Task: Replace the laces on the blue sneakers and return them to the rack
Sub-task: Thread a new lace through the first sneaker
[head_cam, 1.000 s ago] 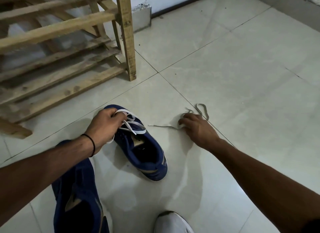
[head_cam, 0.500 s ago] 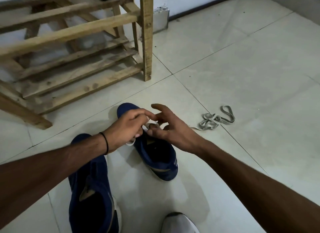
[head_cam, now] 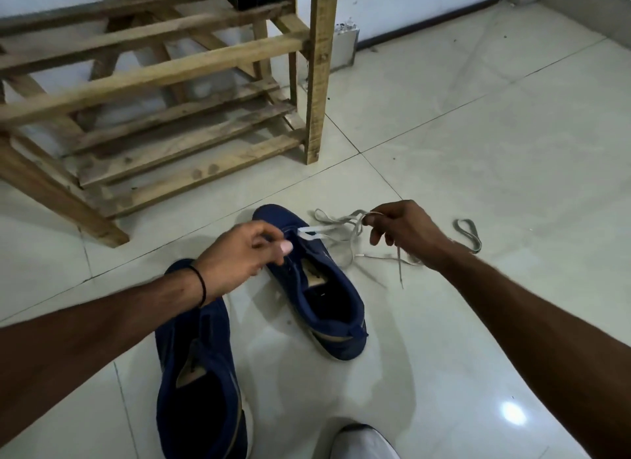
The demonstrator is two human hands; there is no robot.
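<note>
Rack [head_cam: 170,72] behind far sneaker [head_cam: 321,308], near sneaker [head_cam: 201,383] left, lace [head_cam: 336,221] right, perhaps touching floor

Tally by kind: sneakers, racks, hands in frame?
Blue sneakers: 2
Wooden rack: 1
Hands: 2, left hand and right hand
Total: 5
Laces are tangled and can't be counted; the right hand pinches them.

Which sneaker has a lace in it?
The far sneaker: a lace crosses its front eyelets. The near sneaker, bottom left, shows none.
</note>
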